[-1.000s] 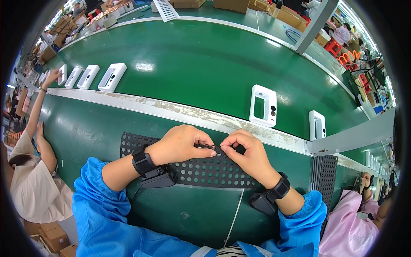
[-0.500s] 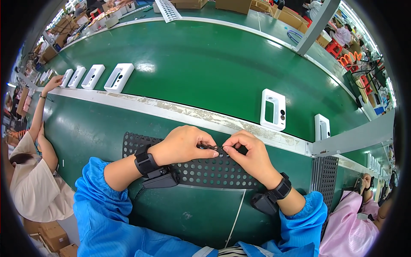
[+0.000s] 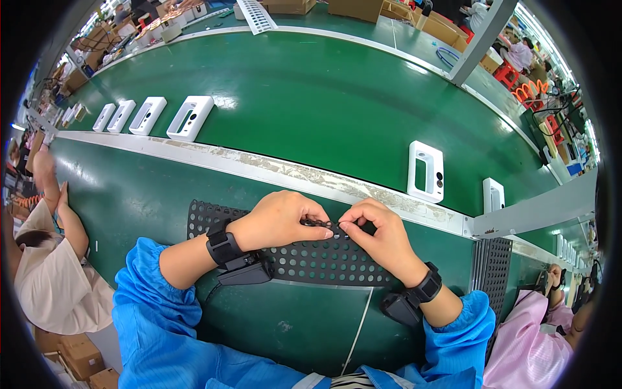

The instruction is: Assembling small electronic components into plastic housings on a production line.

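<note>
A black perforated sheet (image 3: 327, 262) with rows of round holes lies on the green bench in front of me. My left hand (image 3: 278, 220) is closed at its far edge, thumb and forefinger pinching a dark, holed part of it. Close beside, my right hand (image 3: 376, 233) is closed too, its thumb and forefinger tips pressed together at the same edge. What the right fingertips hold is too small to make out. Behind both hands, part of the sheet is hidden. A black strap with a small dark box sits on each wrist.
Beyond a pale worn rail (image 3: 272, 170), several white housings, including a nearer one (image 3: 426, 172), stand on the green conveyor. A stack of black perforated sheets (image 3: 494, 266) lies at right, by a grey post (image 3: 538, 211). Co-workers sit at left and right.
The white housings have shifted to the right along the conveyor. The left co-worker's hand has drawn back from the housings. My hands have barely moved.
</note>
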